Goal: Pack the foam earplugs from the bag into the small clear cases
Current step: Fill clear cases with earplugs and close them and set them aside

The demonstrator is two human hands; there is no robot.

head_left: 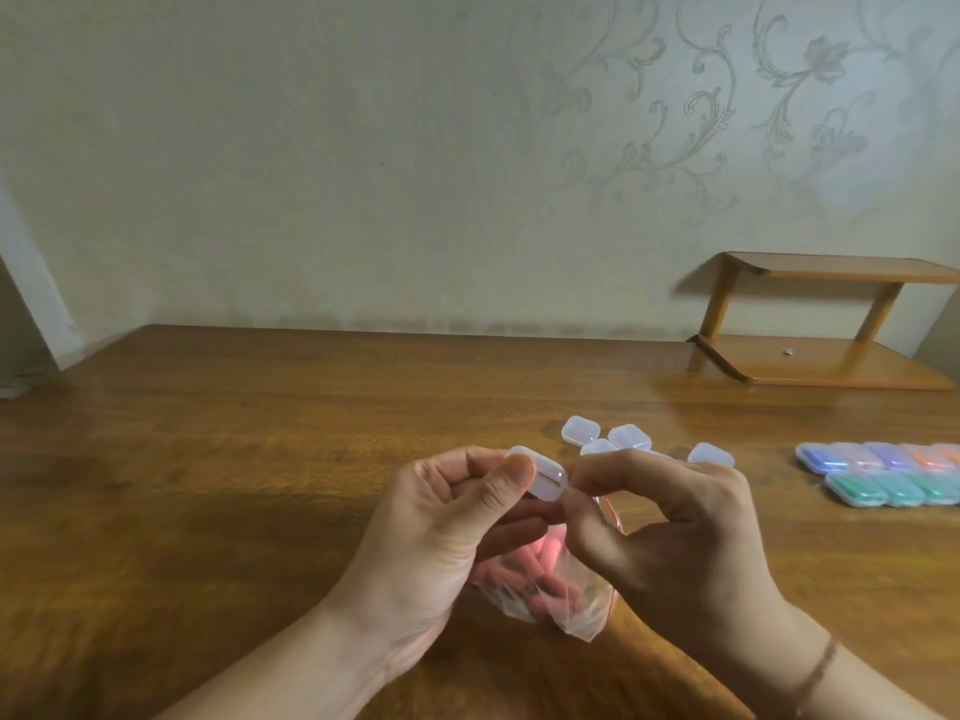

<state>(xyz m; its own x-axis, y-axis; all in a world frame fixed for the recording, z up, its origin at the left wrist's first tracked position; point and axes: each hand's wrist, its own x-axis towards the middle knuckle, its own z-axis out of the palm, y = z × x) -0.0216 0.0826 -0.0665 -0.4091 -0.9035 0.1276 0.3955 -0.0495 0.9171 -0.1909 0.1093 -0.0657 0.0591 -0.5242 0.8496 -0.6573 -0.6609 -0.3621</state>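
Note:
My left hand [447,517] grips a small clear case [545,483] between thumb and fingers, held above the table. My right hand [670,527] pinches the case's right edge with thumb and forefinger. Under both hands lies a clear plastic bag [540,589] with pink-orange foam earplugs inside, partly hidden by my palms. Several empty clear cases [608,439] lie on the table just behind my hands. Whether the held case is open or closed is unclear.
Two rows of filled cases [883,472], blue, purple, orange and green, sit at the right edge. A small wooden two-tier shelf [826,324] stands at the back right against the wall. The wooden table [234,459] spreads out to the left.

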